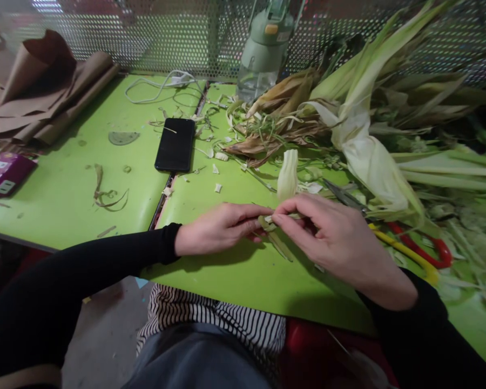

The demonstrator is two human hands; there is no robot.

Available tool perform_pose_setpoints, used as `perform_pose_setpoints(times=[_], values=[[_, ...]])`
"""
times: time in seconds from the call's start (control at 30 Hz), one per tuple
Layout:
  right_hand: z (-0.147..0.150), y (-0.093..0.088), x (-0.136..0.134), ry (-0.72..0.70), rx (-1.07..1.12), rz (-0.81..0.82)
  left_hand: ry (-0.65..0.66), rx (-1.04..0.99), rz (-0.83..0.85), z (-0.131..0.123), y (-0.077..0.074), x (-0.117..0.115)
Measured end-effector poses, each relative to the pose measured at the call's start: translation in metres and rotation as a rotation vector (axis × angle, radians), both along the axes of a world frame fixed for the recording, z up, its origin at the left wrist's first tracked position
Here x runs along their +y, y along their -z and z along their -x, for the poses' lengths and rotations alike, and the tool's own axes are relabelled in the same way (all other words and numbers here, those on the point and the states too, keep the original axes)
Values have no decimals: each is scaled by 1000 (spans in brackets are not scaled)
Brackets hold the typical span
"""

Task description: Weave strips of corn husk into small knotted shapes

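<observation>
Husk strip, thin and pale green, sits at the centre of the frame: the left hand has its grip closed on it, and the right hand pinches its upper end between thumb and forefinger. Scissors with red and yellow handles lie right of centre, beside corn husks heaped across the upper right. A black phone lies on the green desk left of centre; a bottle stands at top centre.
</observation>
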State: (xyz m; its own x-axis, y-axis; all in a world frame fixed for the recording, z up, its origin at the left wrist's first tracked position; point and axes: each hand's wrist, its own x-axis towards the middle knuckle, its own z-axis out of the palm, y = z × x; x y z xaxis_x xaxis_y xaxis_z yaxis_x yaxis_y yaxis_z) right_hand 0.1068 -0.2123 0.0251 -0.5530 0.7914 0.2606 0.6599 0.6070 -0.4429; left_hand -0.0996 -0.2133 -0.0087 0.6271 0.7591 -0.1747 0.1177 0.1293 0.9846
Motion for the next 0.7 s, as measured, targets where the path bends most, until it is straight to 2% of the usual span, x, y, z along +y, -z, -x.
perform_pose_setpoints(times=[0.1,0.27,0.4,0.47,0.63,0.7], values=[[2,1,-2,-40,-85,-106,4,-28,10,-1,2,0],[3,6,-6,-86,-241,-381,1,-168,112,-4,8,1],[6,12,-7,-56,-275,-449,-17,-204,99,-4,10,2],[8,13,-6,-34,-209,-394,-24,-181,74,-3,10,2],[4,5,-1,-17,25,-20,-44,-140,61,-1,9,3],[2,2,0,-34,54,50,-49,-149,67,0,8,5]])
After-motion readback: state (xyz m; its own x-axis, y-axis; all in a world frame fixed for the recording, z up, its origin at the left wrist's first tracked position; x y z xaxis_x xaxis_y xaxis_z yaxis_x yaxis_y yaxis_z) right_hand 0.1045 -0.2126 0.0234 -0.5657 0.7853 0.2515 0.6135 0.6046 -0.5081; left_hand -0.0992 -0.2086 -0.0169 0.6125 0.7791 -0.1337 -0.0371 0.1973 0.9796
